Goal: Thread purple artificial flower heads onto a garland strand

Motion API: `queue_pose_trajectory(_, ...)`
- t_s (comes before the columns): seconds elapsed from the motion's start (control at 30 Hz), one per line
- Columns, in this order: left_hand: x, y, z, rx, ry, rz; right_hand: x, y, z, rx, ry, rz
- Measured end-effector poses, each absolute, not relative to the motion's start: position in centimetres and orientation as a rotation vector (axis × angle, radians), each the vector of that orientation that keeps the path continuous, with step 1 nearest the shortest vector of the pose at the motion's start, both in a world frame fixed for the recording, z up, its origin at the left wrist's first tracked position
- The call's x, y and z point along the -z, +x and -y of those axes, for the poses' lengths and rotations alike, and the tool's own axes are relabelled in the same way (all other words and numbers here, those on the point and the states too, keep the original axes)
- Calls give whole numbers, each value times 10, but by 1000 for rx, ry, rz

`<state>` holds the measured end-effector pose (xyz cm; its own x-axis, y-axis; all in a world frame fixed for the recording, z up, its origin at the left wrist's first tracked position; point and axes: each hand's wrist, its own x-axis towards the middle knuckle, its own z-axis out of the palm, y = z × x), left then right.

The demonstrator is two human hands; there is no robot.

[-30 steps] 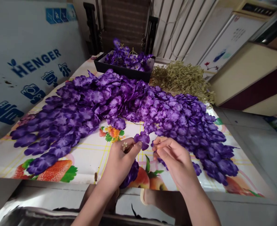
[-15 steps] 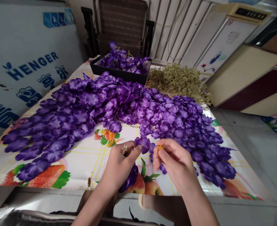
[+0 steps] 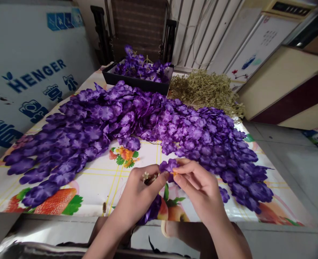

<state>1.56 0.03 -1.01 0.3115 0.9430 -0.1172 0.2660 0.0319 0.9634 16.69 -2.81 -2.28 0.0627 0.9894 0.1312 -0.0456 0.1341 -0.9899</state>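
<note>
Near the table's front edge, my left hand (image 3: pixel 142 187) is closed on purple petals (image 3: pixel 168 166) and pale green stems (image 3: pixel 145 176); more purple petals (image 3: pixel 152 209) hang below it. The thumb and forefinger of my right hand (image 3: pixel 198 183) pinch a small orange piece (image 3: pixel 173 173) against the petals at my left fingertips. Beyond both hands, a big heap of purple flower petals (image 3: pixel 105 113) spreads in an arc over the patterned tablecloth (image 3: pixel 94 180).
A black box (image 3: pixel 137 83) of purple flowers stands at the back, beside a pile of dry greenish stems (image 3: pixel 209 91). Behind the table is a brown chair (image 3: pixel 140 28). A white carton (image 3: pixel 37 72) is at the left, and a cream cabinet (image 3: pixel 285 82) at the right.
My right hand has moved left with the orange piece, from a small gap to the petals at my left fingertips. My left hand has barely moved.
</note>
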Motion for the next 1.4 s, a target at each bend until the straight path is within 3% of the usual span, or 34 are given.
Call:
queue_pose_trajectory(0.7, 12, 7, 5, -698, 1645, -1111, 20, 160, 30, -1084, -1100, 1278)
queue_pose_trajectory(1.07, 17, 5, 3, -806, 1819, -1076, 12, 173, 25, -1293, -1300, 1278)
queue_pose_trajectory(1.4, 14, 6, 4, -664, 1562, -973, 22, 180, 16, -1523, -906, 889)
